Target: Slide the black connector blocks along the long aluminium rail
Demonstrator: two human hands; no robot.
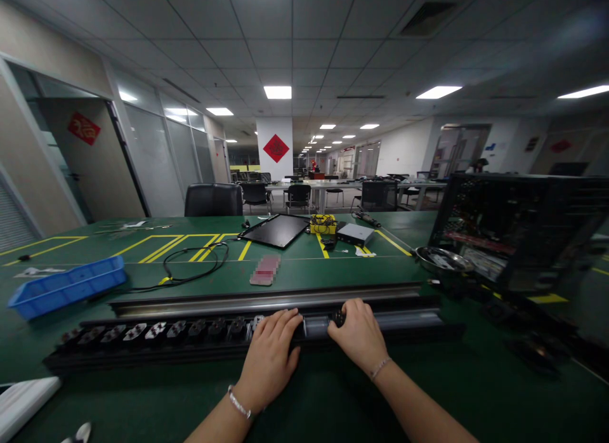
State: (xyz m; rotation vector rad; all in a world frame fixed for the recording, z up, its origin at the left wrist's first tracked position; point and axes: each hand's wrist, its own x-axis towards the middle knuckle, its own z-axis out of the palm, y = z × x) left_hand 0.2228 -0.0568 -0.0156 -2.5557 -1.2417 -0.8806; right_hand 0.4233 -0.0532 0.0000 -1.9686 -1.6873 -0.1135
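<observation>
A long black metal channel (143, 360) lies across the green table in front of me, with a row of power socket modules (197, 330) set along its left part. My left hand (270, 349) lies over the channel at the right end of this row, fingers stretched out and thumb apart. It covers part of the modules beneath. My right hand (360, 335) pinches a small black socket module (339, 318) over the channel's right part. The bare inside of the channel shows between the hands. A second long rail (271, 299) lies right behind, parallel to it.
A blue bin (69, 289) stands at left and a looped black cable (195, 265) behind. A pixelated phone-like object (265, 270), a dark flat panel (276, 230), a yellow basket (323, 224) and a grey box (355, 234) lie farther back. An open computer case (514, 233) and metal bowl (443, 260) stand right.
</observation>
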